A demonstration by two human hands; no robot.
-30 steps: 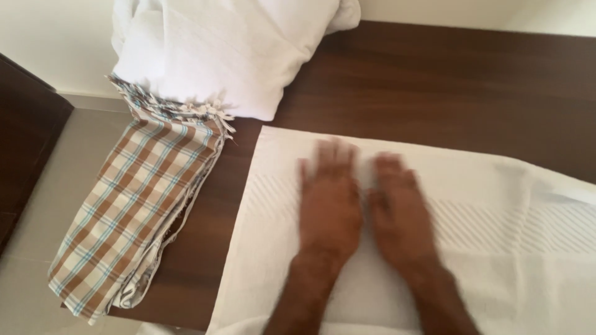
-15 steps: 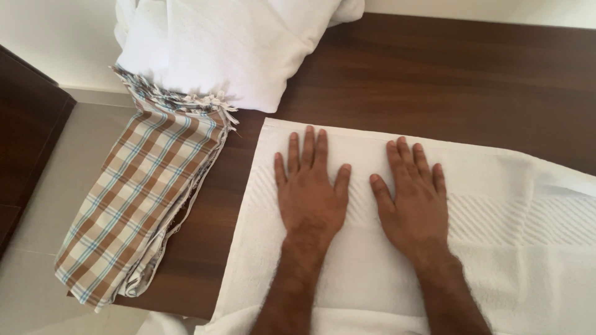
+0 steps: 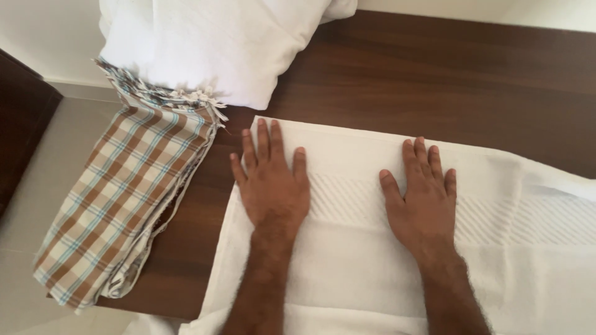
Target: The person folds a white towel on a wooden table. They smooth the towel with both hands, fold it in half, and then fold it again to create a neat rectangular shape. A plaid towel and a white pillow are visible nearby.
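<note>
Here, both hands [image 3: 273, 186] flat on white towel [image 3: 347, 260].

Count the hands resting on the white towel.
2: the left hand lies flat near the white towel's left edge, the right hand flat toward its middle.

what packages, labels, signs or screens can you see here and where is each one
None in view: no package, label, sign or screen.
What shows is cloth on a dark wooden table: a white towel under the left hand and right hand, a folded brown and blue checked cloth and a white bundle.
</note>
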